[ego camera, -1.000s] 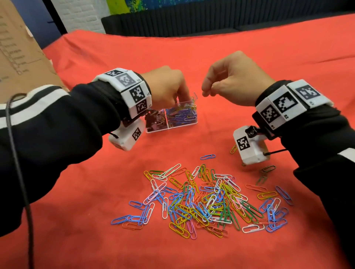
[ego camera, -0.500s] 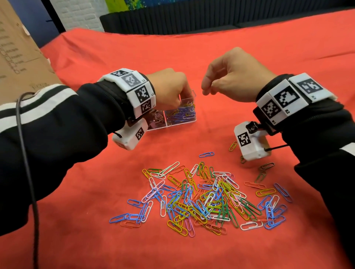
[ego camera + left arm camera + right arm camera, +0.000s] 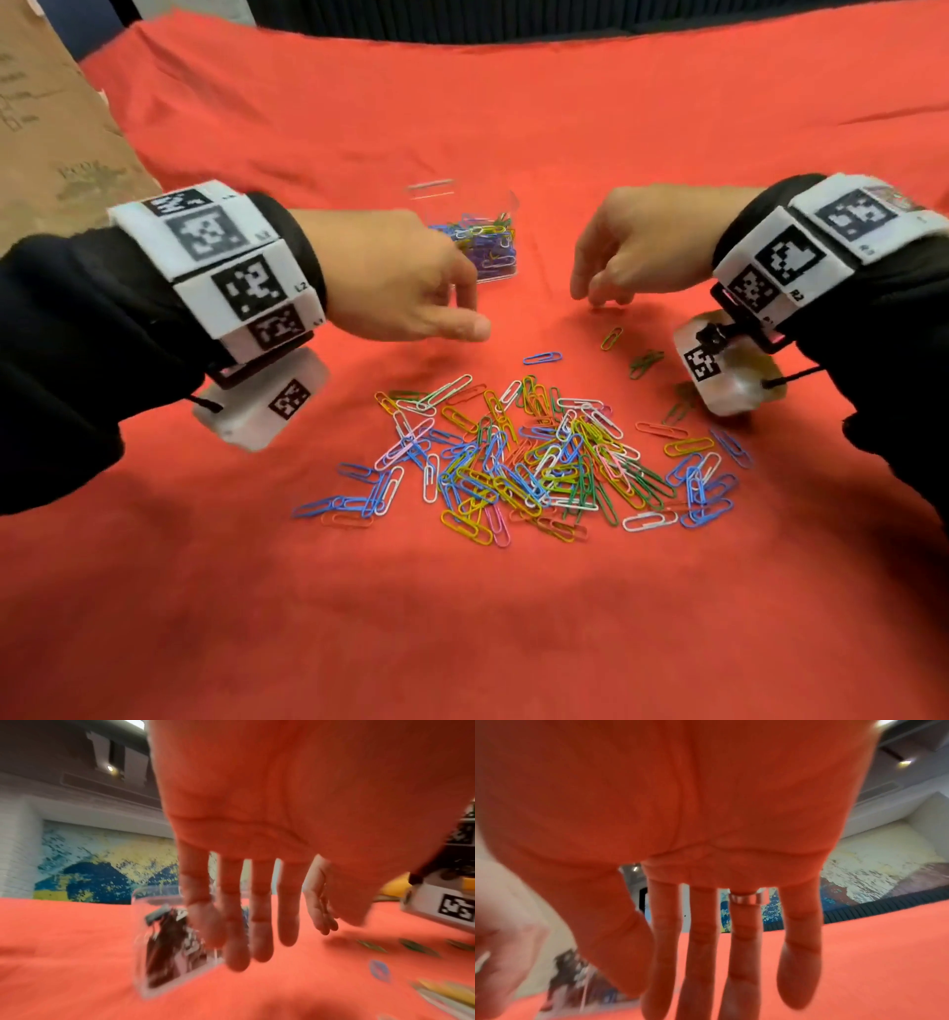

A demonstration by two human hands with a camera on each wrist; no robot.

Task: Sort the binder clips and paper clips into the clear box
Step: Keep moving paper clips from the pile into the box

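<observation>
The clear box [image 3: 493,241] stands on the red cloth behind my hands, its right compartment full of coloured paper clips; in the left wrist view the clear box [image 3: 164,949] shows dark binder clips in its other compartment. A big pile of paper clips [image 3: 539,457] lies nearer me. My left hand [image 3: 452,303] hovers in front of the box, fingers straight and empty. My right hand [image 3: 601,282] hangs open to the right of the box, fingertips pointing down at the cloth, holding nothing.
A few stray paper clips [image 3: 611,338] lie right of the pile near my right wrist. A brown cardboard sheet [image 3: 46,128] stands at the far left. The red cloth [image 3: 513,642] covers the whole table, and a dark ribbed edge runs along the back.
Both hands have come down from above the box and uncurled; the left left the box rim, the right dropped toward the cloth. The head view has tilted closer.
</observation>
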